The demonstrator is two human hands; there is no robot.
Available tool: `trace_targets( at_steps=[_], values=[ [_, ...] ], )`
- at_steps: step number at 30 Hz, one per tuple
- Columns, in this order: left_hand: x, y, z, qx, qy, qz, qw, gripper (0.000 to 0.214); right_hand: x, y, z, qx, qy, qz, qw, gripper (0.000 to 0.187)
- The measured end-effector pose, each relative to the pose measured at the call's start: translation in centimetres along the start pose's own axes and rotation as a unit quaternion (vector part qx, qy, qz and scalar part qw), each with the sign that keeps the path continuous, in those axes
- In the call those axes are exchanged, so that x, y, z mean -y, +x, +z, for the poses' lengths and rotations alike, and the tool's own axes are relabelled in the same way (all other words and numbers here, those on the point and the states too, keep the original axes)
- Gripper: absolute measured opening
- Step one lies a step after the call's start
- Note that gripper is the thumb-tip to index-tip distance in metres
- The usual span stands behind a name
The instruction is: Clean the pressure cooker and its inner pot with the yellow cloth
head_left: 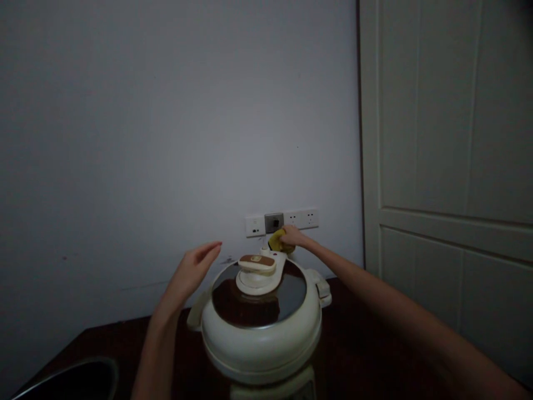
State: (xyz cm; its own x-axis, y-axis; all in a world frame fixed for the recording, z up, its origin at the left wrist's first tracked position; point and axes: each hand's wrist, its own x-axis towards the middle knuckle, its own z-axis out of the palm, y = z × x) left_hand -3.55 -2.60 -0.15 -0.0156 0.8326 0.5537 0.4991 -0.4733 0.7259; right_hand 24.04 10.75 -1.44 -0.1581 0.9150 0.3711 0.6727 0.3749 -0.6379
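Note:
A cream electric pressure cooker (262, 333) stands in front of me on a dark table, its shiny lid topped by a cream and brown handle (258, 265). My right hand (293, 238) reaches past the far side of the lid and is closed on a yellow cloth (276, 241) close to the wall sockets. My left hand (194, 269) hovers left of the lid with its fingers stretched out and holds nothing.
A white socket strip (283, 221) with a grey middle plate runs along the pale wall behind the cooker. A white panelled door (449, 166) fills the right side. The rim of a dark metal bowl (79, 378) shows at the lower left of the dark table (366, 344).

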Motion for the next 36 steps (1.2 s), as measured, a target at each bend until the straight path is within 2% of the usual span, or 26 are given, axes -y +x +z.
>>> trace_targets(
  at_steps=[2,4,6,9,14,16,19,21,25,28,31,33,36],
  values=[
    [2.6,-1.2,0.7,-0.041,0.012,-0.017,0.999,0.045,-0.3,0.4,1.6,0.088,0.047,0.005,0.995,0.012],
    [4.7,-1.8,1.4,-0.073,0.016,-0.039,0.996,0.042,-0.3,0.3,2.3,0.150,0.098,-0.002,0.984,0.019],
    [6.1,-2.1,2.0,-0.067,0.023,-0.052,0.996,0.043,-0.3,-0.3,2.0,0.181,0.143,-0.017,0.973,0.027],
    [6.9,-2.3,2.7,-0.030,0.027,-0.064,0.997,0.045,-0.5,-2.2,0.7,0.189,0.179,-0.038,0.965,0.031],
    [7.0,-2.5,3.2,-0.020,-0.006,-0.082,0.996,0.047,0.0,-7.5,-0.7,0.155,0.165,-0.074,0.971,0.030],
    [7.0,-2.5,3.3,-0.009,-0.017,-0.077,0.997,0.047,0.9,-10.0,-0.8,0.135,0.128,-0.131,0.974,0.033],
    [6.9,-2.5,3.3,-0.004,-0.027,-0.073,0.997,0.047,2.8,-13.3,-0.7,0.121,0.045,-0.237,0.963,0.037],
    [7.0,-2.6,3.3,-0.011,-0.029,-0.074,0.997,0.047,3.9,-15.0,-0.6,0.109,-0.003,-0.269,0.957,0.037],
    [7.4,-2.6,3.5,-0.025,-0.030,-0.076,0.996,0.047,5.5,-17.7,-0.3,0.083,-0.072,-0.264,0.958,0.044],
    [8.0,-2.4,3.7,-0.023,-0.044,-0.080,0.996,0.050,6.6,-19.1,-0.3,0.116,-0.072,-0.281,0.950,0.050],
    [7.9,-2.5,3.7,-0.039,-0.035,-0.083,0.995,0.051,7.7,-19.7,-0.9,0.149,-0.031,-0.288,0.945,0.046],
    [7.0,-3.0,3.3,-0.085,-0.011,-0.064,0.994,0.049,8.2,-19.6,-1.5,0.167,0.002,-0.269,0.949,0.037],
    [4.1,-4.8,2.4,-0.143,-0.009,0.032,0.989,0.047,9.1,-19.2,-2.0,0.165,0.052,-0.237,0.956,0.023]
  ],
)
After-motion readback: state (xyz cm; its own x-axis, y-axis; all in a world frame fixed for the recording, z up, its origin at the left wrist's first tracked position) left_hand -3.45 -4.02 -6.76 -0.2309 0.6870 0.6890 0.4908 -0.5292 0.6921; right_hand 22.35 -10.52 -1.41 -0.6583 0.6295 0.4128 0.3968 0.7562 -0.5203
